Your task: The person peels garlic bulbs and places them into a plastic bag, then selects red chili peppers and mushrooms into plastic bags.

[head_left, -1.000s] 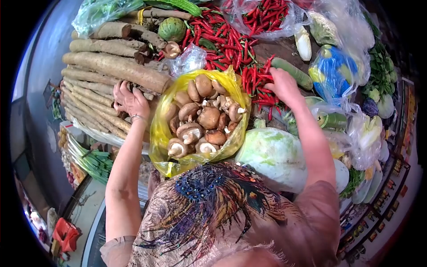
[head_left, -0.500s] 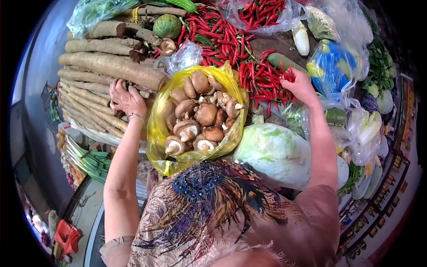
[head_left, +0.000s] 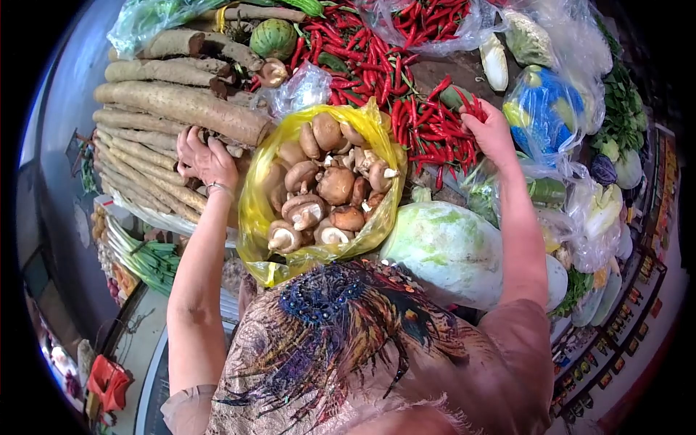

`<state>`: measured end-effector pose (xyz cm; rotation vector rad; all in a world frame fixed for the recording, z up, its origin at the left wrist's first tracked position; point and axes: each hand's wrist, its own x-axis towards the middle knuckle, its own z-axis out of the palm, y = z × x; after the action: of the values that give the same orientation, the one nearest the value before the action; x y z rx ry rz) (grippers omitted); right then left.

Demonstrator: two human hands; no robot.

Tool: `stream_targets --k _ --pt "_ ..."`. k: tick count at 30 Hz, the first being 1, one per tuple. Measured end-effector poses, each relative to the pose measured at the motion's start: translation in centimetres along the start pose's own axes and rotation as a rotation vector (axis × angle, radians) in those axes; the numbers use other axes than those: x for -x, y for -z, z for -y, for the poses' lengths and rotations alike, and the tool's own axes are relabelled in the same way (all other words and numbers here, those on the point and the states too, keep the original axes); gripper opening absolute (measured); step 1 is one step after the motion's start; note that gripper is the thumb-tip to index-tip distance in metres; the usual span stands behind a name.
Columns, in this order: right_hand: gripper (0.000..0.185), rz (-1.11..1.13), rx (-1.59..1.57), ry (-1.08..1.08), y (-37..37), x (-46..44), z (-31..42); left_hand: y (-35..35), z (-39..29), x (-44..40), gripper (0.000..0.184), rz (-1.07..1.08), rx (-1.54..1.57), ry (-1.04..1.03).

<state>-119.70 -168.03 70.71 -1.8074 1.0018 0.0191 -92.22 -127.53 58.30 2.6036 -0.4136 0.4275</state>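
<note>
My right hand (head_left: 490, 132) is closed around a few red chilies (head_left: 475, 108), whose tips show at its fingertips. Just left of it spreads a pile of red chilies (head_left: 435, 134) beside a green cucumber-like vegetable (head_left: 454, 97). My left hand (head_left: 208, 159) rests with bent, spread fingers at the ends of the long brown roots (head_left: 148, 148), under a thick root (head_left: 185, 109); nothing shows held in it. Between my hands stands an open yellow plastic bag (head_left: 250, 210) full of brown mushrooms (head_left: 336, 186). Below the chilies lies a large pale green melon (head_left: 446, 250).
A bunch of green onions (head_left: 148, 257) lies lower left. Near the top are a round striped green squash (head_left: 272, 40) and crumpled clear plastic (head_left: 303, 88). To the right sit a blue and yellow bundle in plastic (head_left: 544, 112), bagged cabbage (head_left: 596, 221) and leafy greens (head_left: 616, 109).
My right hand has moved right, off the chili pile's edge, and chilies now show in its fingers. My left hand has barely moved. The view has shifted slightly.
</note>
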Motion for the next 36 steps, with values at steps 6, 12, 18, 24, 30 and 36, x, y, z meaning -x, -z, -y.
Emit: stream_targets --k 6,12,18,24,30,36 --pt "0.033 0.028 0.502 0.055 -1.8 1.3 1.1 -0.4 0.6 -0.1 0.040 0.000 0.039 -0.012" --pt "0.033 -0.014 0.818 0.083 -2.6 2.2 1.6 -0.5 0.7 0.0 0.040 0.015 0.039 -0.004" --pt "0.025 0.007 0.835 0.191 -2.0 2.7 0.6 -0.3 0.5 0.0 0.041 0.002 0.046 -0.012" --pt "0.026 0.015 0.768 0.204 -0.4 2.4 1.9 -0.2 0.3 0.1 0.041 -0.009 0.009 -0.007" --pt "0.036 0.062 0.154 0.028 0.8 0.2 1.5 -0.1 0.2 0.0 0.040 -0.016 0.010 -0.017" --pt "0.020 -0.120 0.147 -0.001 2.6 -0.9 4.8 -0.1 0.3 0.0 0.040 -0.017 0.021 -0.023"
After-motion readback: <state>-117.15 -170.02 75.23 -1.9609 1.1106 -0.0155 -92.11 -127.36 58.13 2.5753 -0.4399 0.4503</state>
